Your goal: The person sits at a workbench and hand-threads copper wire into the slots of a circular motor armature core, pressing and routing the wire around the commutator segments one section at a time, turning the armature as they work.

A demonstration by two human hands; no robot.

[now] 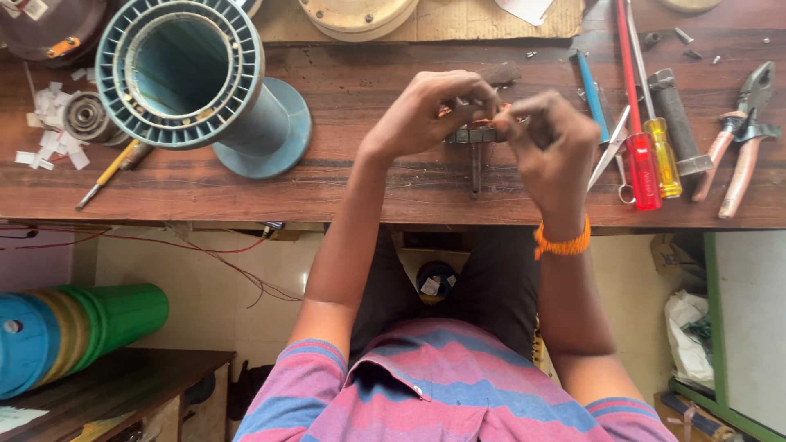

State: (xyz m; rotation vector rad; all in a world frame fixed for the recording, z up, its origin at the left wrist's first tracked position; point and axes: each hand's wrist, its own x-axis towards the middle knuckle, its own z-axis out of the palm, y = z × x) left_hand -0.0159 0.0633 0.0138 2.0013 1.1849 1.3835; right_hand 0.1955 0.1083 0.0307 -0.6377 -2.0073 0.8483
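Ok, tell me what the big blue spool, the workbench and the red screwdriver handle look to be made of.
Blue spool: looks like moulded plastic, matte, with ribbed flanges.
Workbench: wood, dark streaked grain, worn finish.
Red screwdriver handle: probably translucent hard plastic; it looks glossy.

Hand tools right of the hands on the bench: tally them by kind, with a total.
Screwdrivers: 2, red-handled and yellow-handled
Pliers: 1
Scissors: 1
Blue pen-like tool: 1
Grey-handled tool: 1
Total: 6
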